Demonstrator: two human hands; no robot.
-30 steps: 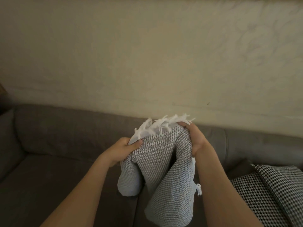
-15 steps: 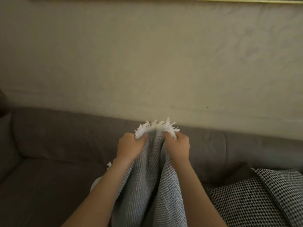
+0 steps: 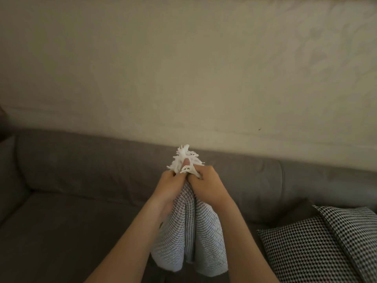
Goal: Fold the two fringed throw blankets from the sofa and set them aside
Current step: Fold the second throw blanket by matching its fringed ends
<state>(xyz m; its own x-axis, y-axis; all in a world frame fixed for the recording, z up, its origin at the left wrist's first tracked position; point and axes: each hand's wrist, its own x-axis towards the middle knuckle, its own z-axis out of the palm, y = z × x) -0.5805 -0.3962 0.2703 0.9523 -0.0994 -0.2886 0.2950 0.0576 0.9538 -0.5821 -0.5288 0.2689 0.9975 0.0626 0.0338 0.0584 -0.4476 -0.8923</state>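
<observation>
Above sofa (image 3: 81,201): hands (image 3: 169,184) together; blanket (image 3: 187,237) fringe (image 3: 184,158) bunched

Left hand (image 3: 170,185) and right hand (image 3: 206,183) pressed together, fists seemingly clenched, forearms converging

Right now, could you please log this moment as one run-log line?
left hand: shut on blanket | right hand: shut on blanket | blanket: fringed edge gathered, hanging above sofa

A beige wall (image 3: 183,68) fills the upper half, its plaster uneven, with a small dark speck (image 3: 259,129) low on the right. 2 houndstooth cushions (image 3: 318,248) lean together at the lower right, overlapping, black and white.
</observation>
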